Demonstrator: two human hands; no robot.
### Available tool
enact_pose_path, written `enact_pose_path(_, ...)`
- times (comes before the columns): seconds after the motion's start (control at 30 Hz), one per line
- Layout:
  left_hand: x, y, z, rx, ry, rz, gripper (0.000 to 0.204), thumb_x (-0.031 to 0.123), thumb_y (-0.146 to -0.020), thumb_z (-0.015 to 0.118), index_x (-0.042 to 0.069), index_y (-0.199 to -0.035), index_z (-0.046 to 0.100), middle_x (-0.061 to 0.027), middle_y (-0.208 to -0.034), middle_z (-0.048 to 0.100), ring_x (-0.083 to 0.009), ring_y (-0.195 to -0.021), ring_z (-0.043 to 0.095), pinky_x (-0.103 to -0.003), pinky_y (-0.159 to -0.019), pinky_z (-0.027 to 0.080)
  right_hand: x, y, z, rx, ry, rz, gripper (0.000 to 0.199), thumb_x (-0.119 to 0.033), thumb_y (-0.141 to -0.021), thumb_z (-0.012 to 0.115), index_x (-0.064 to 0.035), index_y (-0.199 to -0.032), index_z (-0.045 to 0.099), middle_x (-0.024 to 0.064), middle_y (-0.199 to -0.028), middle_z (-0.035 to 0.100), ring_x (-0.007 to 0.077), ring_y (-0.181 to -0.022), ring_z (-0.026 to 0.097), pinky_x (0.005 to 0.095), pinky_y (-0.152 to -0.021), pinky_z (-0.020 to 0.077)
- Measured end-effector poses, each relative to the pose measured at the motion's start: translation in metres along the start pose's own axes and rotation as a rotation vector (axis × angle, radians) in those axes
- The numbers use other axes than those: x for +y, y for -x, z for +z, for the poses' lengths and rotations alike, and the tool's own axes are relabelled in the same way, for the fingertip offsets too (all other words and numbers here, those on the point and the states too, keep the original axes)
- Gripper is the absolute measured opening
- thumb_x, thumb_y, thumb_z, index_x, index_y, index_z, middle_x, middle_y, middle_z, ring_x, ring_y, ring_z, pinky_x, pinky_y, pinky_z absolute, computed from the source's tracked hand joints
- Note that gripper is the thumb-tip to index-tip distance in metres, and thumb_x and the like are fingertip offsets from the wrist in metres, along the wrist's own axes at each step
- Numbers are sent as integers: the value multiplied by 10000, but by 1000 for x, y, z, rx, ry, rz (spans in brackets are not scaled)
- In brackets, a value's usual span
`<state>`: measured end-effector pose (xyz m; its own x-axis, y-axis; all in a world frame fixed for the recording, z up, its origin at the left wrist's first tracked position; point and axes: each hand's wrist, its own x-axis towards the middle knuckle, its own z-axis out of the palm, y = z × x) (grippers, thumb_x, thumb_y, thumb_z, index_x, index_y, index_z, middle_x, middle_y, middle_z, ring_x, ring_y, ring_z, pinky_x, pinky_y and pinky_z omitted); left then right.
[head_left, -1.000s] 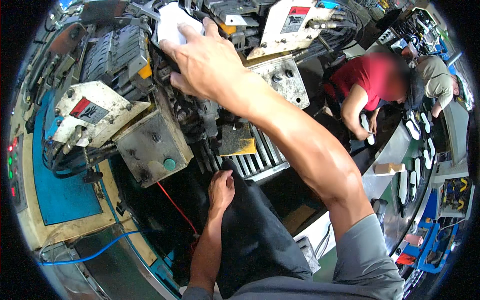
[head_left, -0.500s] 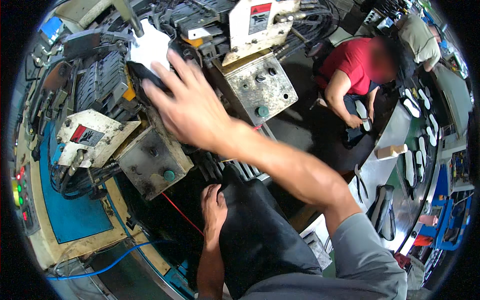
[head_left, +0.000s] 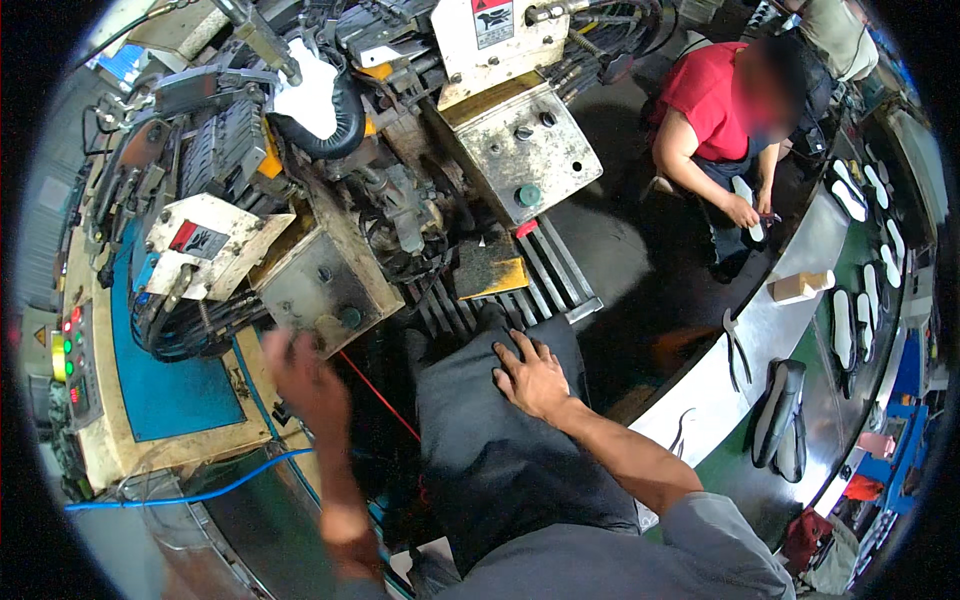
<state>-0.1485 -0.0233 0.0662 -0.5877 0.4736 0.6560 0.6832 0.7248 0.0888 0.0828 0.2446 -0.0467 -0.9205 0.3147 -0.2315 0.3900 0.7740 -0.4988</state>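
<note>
My right hand (head_left: 530,378) rests on my dark-trousered thigh with its fingers spread and nothing in them. My left hand (head_left: 305,378) is raised near the lower left corner of a stained metal control box (head_left: 295,285) with a green button (head_left: 350,318). Motion blurs its fingers, so their grip is unclear. Beyond both hands, a shoe upper (head_left: 335,135), black with a pleated edge, sits in the lasting machine (head_left: 215,145) around a white sole-shaped piece (head_left: 308,95). A metal rod (head_left: 262,40) reaches down to the white piece. Neither hand touches the shoe.
A second control box (head_left: 520,150) stands right of centre. On the curved bench at right lie pliers (head_left: 737,350), a pair of black shoes (head_left: 778,420) and several white-soled shoe parts (head_left: 850,195). A seated person in red (head_left: 705,90) handles a white-soled piece. A blue hose (head_left: 190,505) crosses the lower left.
My right hand has drawn back from the shoe upper to my thigh. My left hand has left my lap and moved up and left toward the control box. The view has shifted slightly.
</note>
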Motion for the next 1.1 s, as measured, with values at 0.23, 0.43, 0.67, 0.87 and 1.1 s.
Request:
enact_pose_path(0.23, -129, -98, -54, 139, -468, -170, 323, 101, -1049, 618, 23, -1346, 718, -244, -1583, 487, -443, -1294, 570, -541, -1109, 453, -14, -6, 9, 12, -39, -40, 544, -415, -1052, 618, -160, -1533, 600, 201, -1629, 481, 485, -1396, 532, 599, -1144, 479)
enact_pose_path(0.43, -140, -91, -25, 245, -391, -214, 381, 8, -1011, 582, 39, -1358, 736, -264, -1660, 384, -385, -1207, 614, -484, -944, 538, -14, -11, 8, -8, -48, -36, 550, -409, -1059, 609, -148, -1542, 593, 198, -1622, 497, 494, -1389, 532, 608, -1133, 478)
enact_pose_path(0.67, -152, -85, -6, 452, -387, -137, 373, -27, -951, 582, 64, -1239, 801, -195, -1497, 560, -334, -1173, 628, -490, -929, 533, -16, -24, 12, 7, -29, -60, 512, -386, -1041, 639, -125, -1481, 640, 202, -1539, 563, 458, -1310, 580, 578, -1103, 499)
enact_pose_path(0.87, -164, -83, -8, 411, -454, -13, 252, -51, -865, 622, 73, -990, 803, -98, -1069, 733, -336, -1007, 653, -463, -868, 517, -23, -37, 16, 31, -6, -96, 497, -366, -1015, 679, -112, -1442, 669, 201, -1489, 603, 442, -1283, 602, 552, -1099, 504)
enact_pose_path(1.1, -157, -79, -9, 375, -430, -23, 168, 1, -884, 596, 79, -911, 742, -85, -1007, 761, -325, -914, 671, -438, -855, 511, -19, -46, 39, -27, -23, -96, 495, -427, -1036, 618, -109, -1411, 680, 201, -1486, 592, 456, -1236, 611, 587, -1061, 520)
